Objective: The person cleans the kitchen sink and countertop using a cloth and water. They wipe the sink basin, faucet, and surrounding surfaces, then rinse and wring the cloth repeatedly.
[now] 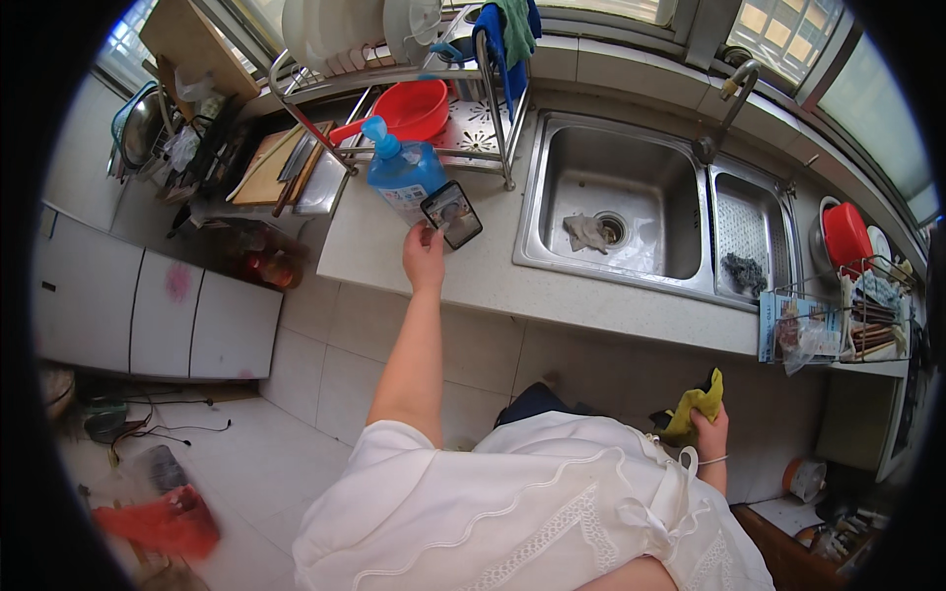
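Observation:
My left hand [424, 255] is at the lower left edge of a smartphone [451, 214] with a lit screen, its fingers pinched on the phone's edge. The phone leans against a blue pump bottle [406, 171] on the counter. Low on the right, beside my white top, my right hand [710, 432] grips a yellow and black cloth [695, 410]. A steel double sink [621, 199] is set into the counter; a grey rag [587, 233] lies by the drain of its large basin, and a dark scouring pad [743, 273] lies in the small basin.
A steel dish rack [510, 159] with plates stands behind the bottle, a red plastic dipper [411, 109] on its lower shelf. The faucet [728, 111] rises behind the sink. A wire basket of chopsticks [876, 318] hangs right. Cutting boards [270, 166] lie left; a red bag [166, 521] is on the floor.

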Action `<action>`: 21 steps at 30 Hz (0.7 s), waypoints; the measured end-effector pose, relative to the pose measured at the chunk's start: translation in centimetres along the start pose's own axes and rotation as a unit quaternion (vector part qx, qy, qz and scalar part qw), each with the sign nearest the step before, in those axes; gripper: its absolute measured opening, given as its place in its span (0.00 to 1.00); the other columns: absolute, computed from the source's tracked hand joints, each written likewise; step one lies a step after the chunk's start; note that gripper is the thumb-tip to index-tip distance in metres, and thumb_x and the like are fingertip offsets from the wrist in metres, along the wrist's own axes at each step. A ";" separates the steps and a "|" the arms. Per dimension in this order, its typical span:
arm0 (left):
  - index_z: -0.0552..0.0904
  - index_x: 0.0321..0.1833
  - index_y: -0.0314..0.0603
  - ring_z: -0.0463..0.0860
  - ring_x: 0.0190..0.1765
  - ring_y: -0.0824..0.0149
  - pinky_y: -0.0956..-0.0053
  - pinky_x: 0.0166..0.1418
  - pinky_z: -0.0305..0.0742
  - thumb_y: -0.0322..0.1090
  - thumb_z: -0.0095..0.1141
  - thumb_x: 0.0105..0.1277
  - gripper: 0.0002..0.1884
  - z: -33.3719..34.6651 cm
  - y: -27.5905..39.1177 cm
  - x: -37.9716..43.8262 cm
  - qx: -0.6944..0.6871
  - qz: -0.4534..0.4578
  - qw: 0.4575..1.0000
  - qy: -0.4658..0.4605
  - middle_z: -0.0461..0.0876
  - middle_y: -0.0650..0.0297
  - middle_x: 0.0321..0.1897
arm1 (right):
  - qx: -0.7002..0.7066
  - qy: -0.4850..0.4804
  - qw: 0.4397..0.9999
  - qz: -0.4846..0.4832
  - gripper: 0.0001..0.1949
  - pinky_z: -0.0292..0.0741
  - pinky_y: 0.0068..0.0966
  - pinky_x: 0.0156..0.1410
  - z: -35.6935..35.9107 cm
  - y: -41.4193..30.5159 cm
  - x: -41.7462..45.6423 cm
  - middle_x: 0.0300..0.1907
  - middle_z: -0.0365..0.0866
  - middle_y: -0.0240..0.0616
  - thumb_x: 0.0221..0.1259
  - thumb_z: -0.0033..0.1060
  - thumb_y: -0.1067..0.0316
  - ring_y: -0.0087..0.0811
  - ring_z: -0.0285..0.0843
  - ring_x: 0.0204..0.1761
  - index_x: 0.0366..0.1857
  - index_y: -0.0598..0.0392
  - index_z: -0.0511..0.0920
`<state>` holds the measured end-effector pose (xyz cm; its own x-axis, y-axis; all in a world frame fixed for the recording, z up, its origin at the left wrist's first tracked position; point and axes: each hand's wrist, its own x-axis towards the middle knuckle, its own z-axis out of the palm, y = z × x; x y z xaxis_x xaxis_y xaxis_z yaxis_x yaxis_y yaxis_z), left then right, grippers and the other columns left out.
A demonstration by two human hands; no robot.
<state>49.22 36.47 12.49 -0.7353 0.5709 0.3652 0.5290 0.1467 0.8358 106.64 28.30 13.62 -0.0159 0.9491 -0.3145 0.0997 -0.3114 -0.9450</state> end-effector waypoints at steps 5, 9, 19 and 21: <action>0.77 0.48 0.36 0.75 0.37 0.72 0.75 0.44 0.73 0.33 0.59 0.59 0.16 -1.5 0.2 -4.7 0.025 -0.098 0.994 0.038 0.79 0.65 0.35 | -0.005 -0.022 1.000 -0.003 0.21 0.71 0.23 0.53 -2.7 0.6 0.5 0.44 0.77 0.33 0.51 0.58 0.77 0.25 0.75 0.45 0.52 0.61 0.71; 0.78 0.41 0.37 0.77 0.35 0.66 0.73 0.42 0.73 0.33 0.59 0.58 0.10 -1.4 1.8 -13.1 0.041 -0.077 0.993 0.077 0.79 0.61 0.34 | -0.024 -0.056 0.998 -0.034 0.20 0.71 0.22 0.53 -6.0 0.3 0.7 0.42 0.78 0.32 0.50 0.59 0.76 0.24 0.74 0.45 0.51 0.60 0.72; 0.82 0.40 0.42 0.81 0.34 0.69 0.74 0.39 0.76 0.35 0.57 0.57 0.09 9.1 19.8 -38.8 -0.064 -0.184 0.939 -0.283 0.83 0.61 0.31 | -0.114 -0.063 0.986 -0.107 0.15 0.71 0.22 0.49 -26.4 3.0 -1.8 0.38 0.78 0.35 0.52 0.60 0.72 0.25 0.75 0.42 0.46 0.60 0.73; 0.81 0.41 0.44 0.82 0.41 0.61 0.69 0.45 0.76 0.38 0.59 0.57 0.11 11.6 24.5 -41.4 -0.020 -0.024 0.910 -0.414 0.83 0.60 0.36 | -0.097 -0.032 0.989 -0.109 0.16 0.71 0.23 0.51 -30.5 3.7 -2.7 0.40 0.78 0.36 0.54 0.60 0.71 0.26 0.75 0.43 0.47 0.62 0.73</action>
<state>97.51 25.77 13.13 -0.1768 0.9798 -0.0935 0.4762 0.1682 0.8631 137.35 25.99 13.66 -0.1207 0.9858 -0.1167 0.2766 -0.0796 -0.9577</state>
